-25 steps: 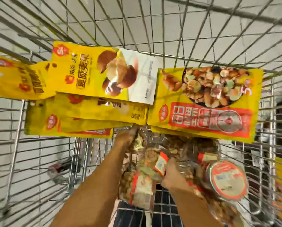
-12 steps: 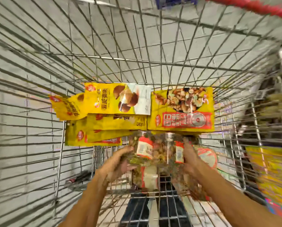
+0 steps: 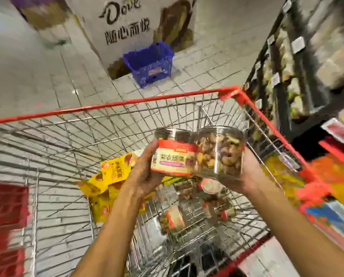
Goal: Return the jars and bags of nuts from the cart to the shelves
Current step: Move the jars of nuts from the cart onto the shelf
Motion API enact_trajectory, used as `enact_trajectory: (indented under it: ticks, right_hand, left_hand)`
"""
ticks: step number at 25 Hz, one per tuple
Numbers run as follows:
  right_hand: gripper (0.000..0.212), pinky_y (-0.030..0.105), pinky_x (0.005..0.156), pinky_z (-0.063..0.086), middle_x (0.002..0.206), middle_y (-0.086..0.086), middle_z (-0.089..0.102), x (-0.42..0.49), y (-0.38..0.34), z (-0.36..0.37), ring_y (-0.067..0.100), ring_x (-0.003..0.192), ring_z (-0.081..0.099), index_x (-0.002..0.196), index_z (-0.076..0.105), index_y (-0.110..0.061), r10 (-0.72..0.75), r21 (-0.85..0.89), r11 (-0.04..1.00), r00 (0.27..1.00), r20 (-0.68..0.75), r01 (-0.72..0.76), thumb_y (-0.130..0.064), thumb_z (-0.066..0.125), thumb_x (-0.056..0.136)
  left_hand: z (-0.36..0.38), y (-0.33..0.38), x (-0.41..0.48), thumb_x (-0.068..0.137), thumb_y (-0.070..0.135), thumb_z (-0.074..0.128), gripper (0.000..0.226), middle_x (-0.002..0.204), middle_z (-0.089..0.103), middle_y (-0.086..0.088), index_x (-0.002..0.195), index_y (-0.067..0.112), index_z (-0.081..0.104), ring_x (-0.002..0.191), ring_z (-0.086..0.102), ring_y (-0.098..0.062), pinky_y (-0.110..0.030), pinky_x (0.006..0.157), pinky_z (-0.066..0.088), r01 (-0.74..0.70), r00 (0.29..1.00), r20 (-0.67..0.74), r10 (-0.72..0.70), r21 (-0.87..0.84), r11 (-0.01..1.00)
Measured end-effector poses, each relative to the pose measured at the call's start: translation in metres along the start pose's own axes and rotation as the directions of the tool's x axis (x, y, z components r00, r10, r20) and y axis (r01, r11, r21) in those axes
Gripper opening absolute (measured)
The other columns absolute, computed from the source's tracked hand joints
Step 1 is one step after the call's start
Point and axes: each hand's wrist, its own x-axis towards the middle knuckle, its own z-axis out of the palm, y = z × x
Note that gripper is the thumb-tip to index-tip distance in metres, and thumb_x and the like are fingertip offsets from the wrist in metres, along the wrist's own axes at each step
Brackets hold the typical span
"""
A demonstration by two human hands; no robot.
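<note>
Above the cart (image 3: 127, 102), you hold two jars pressed side by side: left hand (image 3: 145, 172) cupped on the labelled jar (image 3: 173, 158), right hand (image 3: 247, 174) under and around the clear jar (image 3: 219, 152) of nuts. Both hands are closed on the jars, fingers wrapped, with no gap visible at the palms. The jars touch each other and tilt slightly.

Shelves (image 3: 307, 56) stand to your right, beside the cart's red rim. More jars (image 3: 173, 218) and yellow bags (image 3: 111, 176) remain in the basket, so the task looks far from done.

Judgement for this step: keep inward pressure even, since the pair is likely held partly by squeeze and smooth plastic could slip. Support from beneath with the right palm. Clear the rim before turning right. Set one jar down first, base flat, label out, then the other. Shelf detail is blurred; which slot fits cannot be told.
</note>
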Motion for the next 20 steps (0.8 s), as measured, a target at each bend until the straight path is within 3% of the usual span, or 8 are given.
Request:
enact_trajectory:
  ticks: [3,5,7,8,11,15,17,20]
  right_hand:
    - [0.069,0.017,0.028,0.042,0.036,0.002,0.057,-0.054,-0.033,-0.027,0.012,0.028,0.054,0.045,0.065,-0.005,-0.162,0.093,0.982,0.985,-0.056,0.167,-0.027,0.028,0.098]
    - [0.056,0.019,0.04,0.049,0.049,0.005,0.062,-0.086,-0.047,-0.052,0.017,0.041,0.06,0.044,0.065,-0.005,-0.23,0.115,0.965,0.97,-0.077,0.238,-0.028,0.043,0.089]
    - [0.047,0.025,0.05,0.052,0.061,0.009,0.065,-0.115,-0.059,-0.085,0.025,0.054,0.062,0.05,0.07,-0.007,-0.282,0.169,0.938,0.95,-0.133,0.303,-0.033,0.047,0.082]
    - [0.058,0.026,0.046,0.053,0.061,0.01,0.067,-0.131,-0.067,-0.108,0.027,0.053,0.065,0.05,0.071,-0.008,-0.321,0.197,0.914,0.929,-0.182,0.355,-0.036,0.038,0.089]
    - [0.076,0.03,0.036,0.052,0.058,0.007,0.07,-0.184,-0.087,-0.185,0.021,0.048,0.067,0.049,0.072,-0.009,-0.332,0.306,0.866,0.912,-0.241,0.396,-0.04,0.023,0.098]
    - [0.054,0.033,0.059,0.058,0.078,0.01,0.073,-0.238,-0.108,-0.282,0.026,0.068,0.07,0.074,0.076,-0.01,-0.34,0.313,0.836,0.873,-0.349,0.451,-0.038,0.033,0.094]
    - [0.044,0.038,0.076,0.056,0.094,0.011,0.071,-0.26,-0.119,-0.33,0.028,0.083,0.068,0.094,0.072,-0.011,-0.358,0.308,0.814,0.843,-0.4,0.492,-0.037,0.037,0.092]
    - [0.029,0.033,0.076,0.051,0.092,0.007,0.061,-0.285,-0.133,-0.385,0.021,0.083,0.059,0.09,0.067,-0.013,-0.322,0.406,0.76,0.836,-0.444,0.508,-0.032,0.048,0.08]
  left_hand:
    - [0.063,0.0,-0.007,0.011,0.056,0.089,0.087,0.086,0.074,-0.01,0.085,0.012,0.076,0.076,0.071,-0.022,-0.041,0.073,0.056,-0.001,0.989,0.148,-0.011,0.086,0.996]
    - [0.105,-0.014,-0.008,0.02,0.059,0.087,0.09,0.086,0.074,-0.012,0.094,0.009,0.071,0.075,0.071,-0.022,-0.04,0.066,0.058,0.019,0.972,0.23,-0.05,0.136,0.991]
    - [0.146,-0.034,-0.002,0.049,0.058,0.07,0.065,0.077,0.074,-0.007,0.094,0.01,0.066,0.067,0.071,-0.017,-0.033,0.059,0.058,-0.008,0.956,0.286,-0.066,0.25,0.968]
    - [0.171,-0.05,0.001,0.058,0.053,0.059,0.055,0.073,0.074,-0.004,0.093,0.011,0.062,0.063,0.07,-0.014,-0.029,0.059,0.056,-0.041,0.948,0.311,-0.061,0.311,0.949]
    - [0.247,-0.106,0.008,0.064,0.053,0.052,0.047,0.07,0.073,-0.001,0.089,0.014,0.063,0.059,0.068,-0.012,-0.025,0.056,0.054,-0.059,0.911,0.396,-0.115,0.4,0.915]
    - [0.336,-0.184,0.015,0.034,0.067,0.082,0.084,0.085,0.074,-0.013,0.095,0.011,0.071,0.069,0.071,-0.022,-0.036,0.059,0.059,0.029,0.826,0.482,-0.293,0.482,0.876]
    - [0.375,-0.226,0.02,0.044,0.068,0.076,0.081,0.085,0.075,-0.01,0.101,0.01,0.07,0.072,0.072,-0.02,-0.034,0.06,0.059,0.003,0.806,0.496,-0.323,0.542,0.84]
    - [0.418,-0.277,0.029,0.062,0.051,0.075,0.062,0.097,0.074,-0.006,0.11,0.014,0.062,0.087,0.071,-0.021,-0.036,0.075,0.058,-0.149,0.803,0.524,-0.283,0.637,0.756]
